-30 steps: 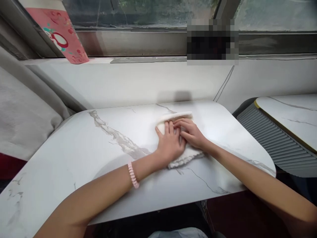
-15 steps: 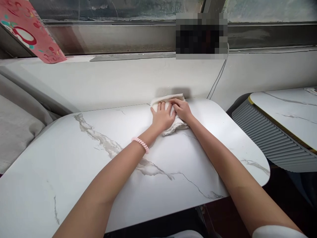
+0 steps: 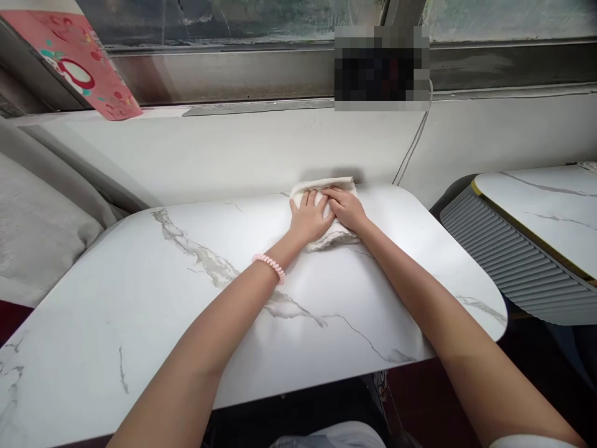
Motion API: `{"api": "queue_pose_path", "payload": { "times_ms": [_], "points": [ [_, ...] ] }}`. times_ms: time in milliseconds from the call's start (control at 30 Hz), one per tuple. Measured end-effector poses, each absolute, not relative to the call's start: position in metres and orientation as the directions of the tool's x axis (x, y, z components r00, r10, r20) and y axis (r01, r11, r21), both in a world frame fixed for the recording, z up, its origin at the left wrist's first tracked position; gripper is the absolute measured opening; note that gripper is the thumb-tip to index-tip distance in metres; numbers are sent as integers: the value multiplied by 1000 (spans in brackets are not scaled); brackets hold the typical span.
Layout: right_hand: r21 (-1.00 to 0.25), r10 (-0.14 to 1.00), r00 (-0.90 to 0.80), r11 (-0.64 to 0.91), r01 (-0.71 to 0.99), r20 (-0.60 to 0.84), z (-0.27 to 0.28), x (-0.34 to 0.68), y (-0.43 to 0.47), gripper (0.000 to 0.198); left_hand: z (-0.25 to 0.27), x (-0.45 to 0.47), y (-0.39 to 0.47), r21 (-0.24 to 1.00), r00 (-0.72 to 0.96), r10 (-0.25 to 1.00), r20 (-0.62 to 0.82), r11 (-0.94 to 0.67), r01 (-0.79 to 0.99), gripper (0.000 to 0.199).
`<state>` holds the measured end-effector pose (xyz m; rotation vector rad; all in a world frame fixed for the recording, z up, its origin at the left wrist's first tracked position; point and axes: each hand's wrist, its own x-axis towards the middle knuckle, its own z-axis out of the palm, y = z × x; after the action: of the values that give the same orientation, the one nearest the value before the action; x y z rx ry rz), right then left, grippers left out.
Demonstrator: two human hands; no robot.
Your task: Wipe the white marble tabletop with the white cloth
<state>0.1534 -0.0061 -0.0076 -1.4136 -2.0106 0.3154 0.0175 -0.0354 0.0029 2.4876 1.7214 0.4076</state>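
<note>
A cream-white cloth (image 3: pixel 332 240) lies folded on the white marble-patterned table (image 3: pixel 373 323), close to the wall at its far edge. My left hand (image 3: pixel 310 222) presses on the cloth, open, with its fingers spread. Beside it, my right hand (image 3: pixel 349 208) rests on the cloth's right part, fingers stretched flat and pointing left, close to the left thumb. Both palms face down, so the parts of the cloth beneath them are hidden. A pink coiled band (image 3: pixel 269 267) circles my left wrist.
Behind the table runs a white wall (image 3: pixel 233 155) under a window frame. A pink patterned packet (image 3: pixel 100 71) stands on the sill at left. Grey fabric (image 3: pixel 41 211) hangs on the left. Thin cables (image 3: pixel 413 146) drop behind the table. A second marble-topped table (image 3: pixel 550 205) stands at right.
My right hand's fingers, more curled before, now lie flatter on the cloth. The cloth and both hands stay at nearly the same place on the table. The view has shifted slightly left.
</note>
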Motion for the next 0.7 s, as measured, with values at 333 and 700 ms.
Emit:
{"api": "queue_pose_path", "payload": {
  "times_ms": [333,700],
  "points": [
    [-435,853,-409,519,736,325,-9,193,-87,47,1,47,-127,238,280,944,177,-317,918,58],
    [-413,850,-373,511,754,372,-8,244,-214,42,4,79,-230,283,489,863,127,-504,816,65]
  ]
}}
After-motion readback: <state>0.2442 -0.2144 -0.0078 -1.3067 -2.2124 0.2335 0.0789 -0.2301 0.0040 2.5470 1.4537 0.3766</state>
